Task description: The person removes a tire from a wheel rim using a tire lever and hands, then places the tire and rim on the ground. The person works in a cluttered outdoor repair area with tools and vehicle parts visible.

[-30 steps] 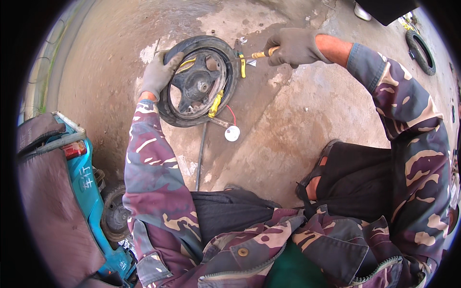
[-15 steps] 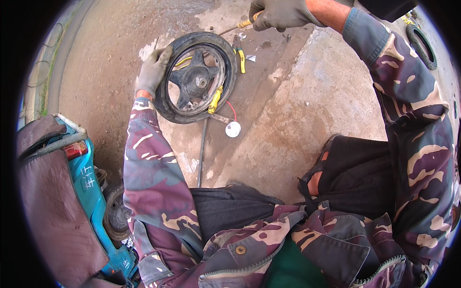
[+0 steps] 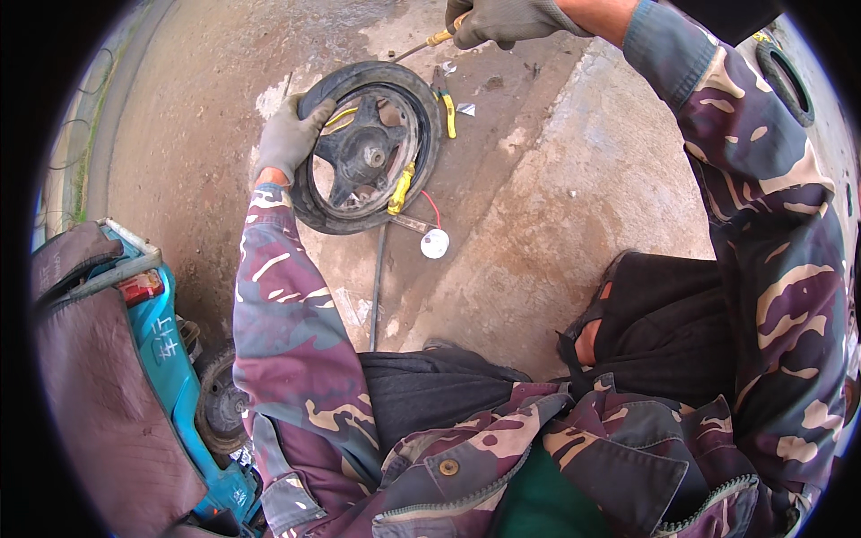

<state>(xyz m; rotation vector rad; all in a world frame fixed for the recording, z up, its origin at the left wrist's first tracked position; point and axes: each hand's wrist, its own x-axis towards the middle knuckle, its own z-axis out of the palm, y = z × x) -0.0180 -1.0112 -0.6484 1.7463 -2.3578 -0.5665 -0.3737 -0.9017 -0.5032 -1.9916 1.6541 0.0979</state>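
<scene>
Wheel is lying on the concrete floor ahead of the person, left of center, hub facing up. Left hand, gray glove, is gripping the left side of the tire, thumb folding over the edge; other fingers are partly hiding. Right hand, also gloved, is closing round the yellow handle of a long tool past the wheel's far side. Its thin metal shaft is pointing down-left, tip ending at or just beside the tire's far edge; cannot tell if touching.

Yellow screwdriver is lying across the rim's lower right. Yellow-handled pliers are lying just right of the wheel. White disc is sitting near the wheel's lower right, red tube running up from it. Dark rod is stretching from the wheel toward the person. Turquoise vehicle is standing lower left; spare tire is lying far right.
</scene>
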